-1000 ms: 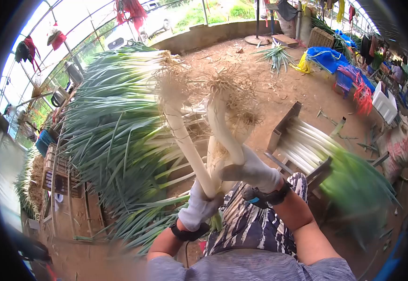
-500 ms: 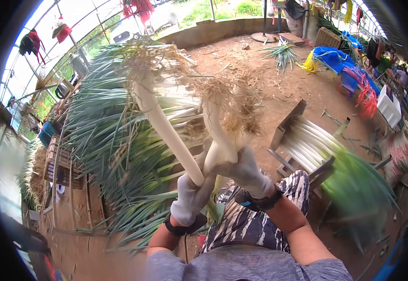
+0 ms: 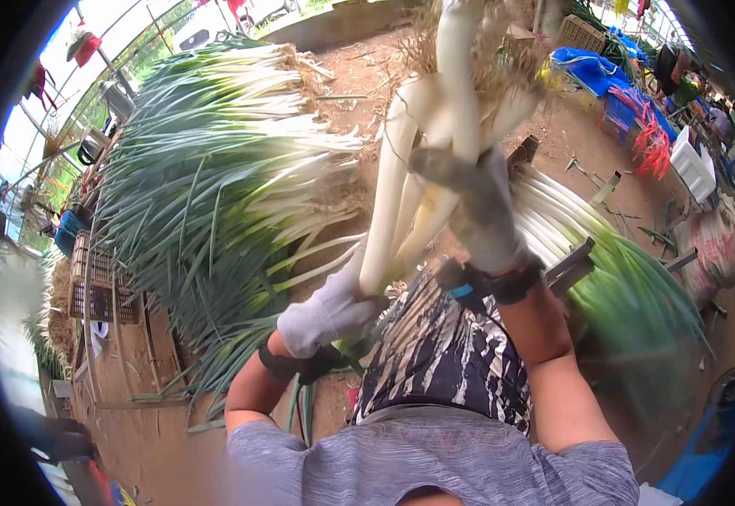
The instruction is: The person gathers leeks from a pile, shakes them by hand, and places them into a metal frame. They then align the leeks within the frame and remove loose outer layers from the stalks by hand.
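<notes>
Several large green onions (image 3: 394,181) with thick white stalks stand up in front of me, their brown roots at the top. Gloved, my left hand (image 3: 329,310) is closed around the lower ends of the stalks. Higher up, my right hand (image 3: 484,211) wraps round the stalks with its thumb across them; it is slightly blurred. A big pile of green onions (image 3: 216,169) lies to the left, roots pointing towards the middle. At the right, another bundle of green onions (image 3: 616,274) rests in a metal stand (image 3: 572,266).
A brown plastic crate (image 3: 104,304) sits at the left behind rails. Blue sheeting (image 3: 591,72), red strings (image 3: 654,152), a white container (image 3: 693,166) and a woven sack (image 3: 709,244) are on the right. Leaf scraps lie on the dirt floor (image 3: 367,63).
My right hand has moved up and right along the stalks, away from my left hand. The held onions have shifted right and are gathered closer together. My left hand has moved slightly left.
</notes>
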